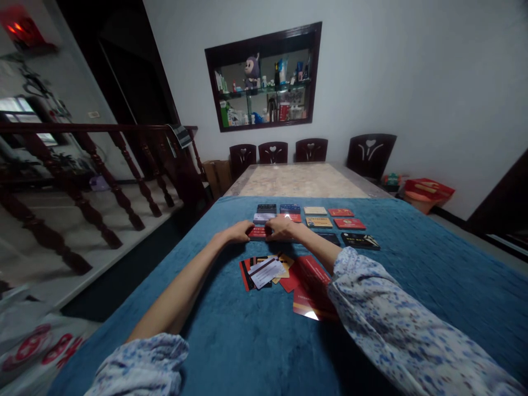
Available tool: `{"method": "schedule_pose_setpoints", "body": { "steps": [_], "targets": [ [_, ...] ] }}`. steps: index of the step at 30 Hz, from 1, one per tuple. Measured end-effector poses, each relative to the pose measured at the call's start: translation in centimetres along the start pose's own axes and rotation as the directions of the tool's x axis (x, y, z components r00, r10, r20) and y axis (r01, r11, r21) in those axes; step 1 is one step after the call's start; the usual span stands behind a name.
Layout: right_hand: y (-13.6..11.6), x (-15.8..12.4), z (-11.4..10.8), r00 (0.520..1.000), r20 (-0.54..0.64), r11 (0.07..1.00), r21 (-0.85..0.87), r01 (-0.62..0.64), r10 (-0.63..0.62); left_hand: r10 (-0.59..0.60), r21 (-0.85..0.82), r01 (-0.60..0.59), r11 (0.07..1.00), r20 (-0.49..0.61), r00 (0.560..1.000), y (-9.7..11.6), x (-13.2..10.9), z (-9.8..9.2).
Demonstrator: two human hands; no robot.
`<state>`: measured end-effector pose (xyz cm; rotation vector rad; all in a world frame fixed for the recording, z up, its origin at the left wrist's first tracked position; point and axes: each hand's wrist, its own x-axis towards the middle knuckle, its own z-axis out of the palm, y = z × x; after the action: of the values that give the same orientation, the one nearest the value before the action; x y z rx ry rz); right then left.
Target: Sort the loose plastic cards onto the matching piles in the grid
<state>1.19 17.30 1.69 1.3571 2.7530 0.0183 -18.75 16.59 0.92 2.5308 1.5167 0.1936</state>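
Both hands reach forward over the blue cloth to a stack of red cards (258, 233). My left hand (239, 232) closes on its left end, and my right hand (281, 227) grips the right end, partly covering a red card behind. Around them stand stacks of cards in rows: a black stack (267, 209), a blue stack (290, 209), a cream stack (315, 211), red ones, and a black-and-white one (360, 241). Closer to me lies a loose pile of cards with a white card (267, 272) on top, overlapping larger red cards (307, 275) partly hidden by my right arm.
The blue cloth (214, 330) covers the near part of the table; its stone-patterned top (301, 179) shows beyond. Dark wooden chairs (311, 150) stand at the far end and right. A wooden railing (124, 159) runs along the left, with plastic bags (41, 346) below.
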Motion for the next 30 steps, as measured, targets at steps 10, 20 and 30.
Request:
{"method": "schedule_pose_setpoints", "body": {
  "steps": [10,20,30],
  "targets": [
    [0.0,-0.4,-0.4,1.0,-0.021,1.0,-0.018,-0.006,0.005,0.032,-0.01,-0.032,0.999,0.027,0.999,-0.1,-0.4,0.2],
    [0.7,-2.8,-1.5,0.99,-0.142,1.0,-0.027,0.008,-0.012,-0.08,0.026,0.083,0.996,-0.084,0.993,0.9,-1.7,0.2],
    [2.0,-7.2,-1.3,0.958,-0.286,1.0,-0.026,0.016,-0.023,0.025,0.082,0.003,0.997,-0.341,0.94,5.0,-3.9,1.5]
  ]
}}
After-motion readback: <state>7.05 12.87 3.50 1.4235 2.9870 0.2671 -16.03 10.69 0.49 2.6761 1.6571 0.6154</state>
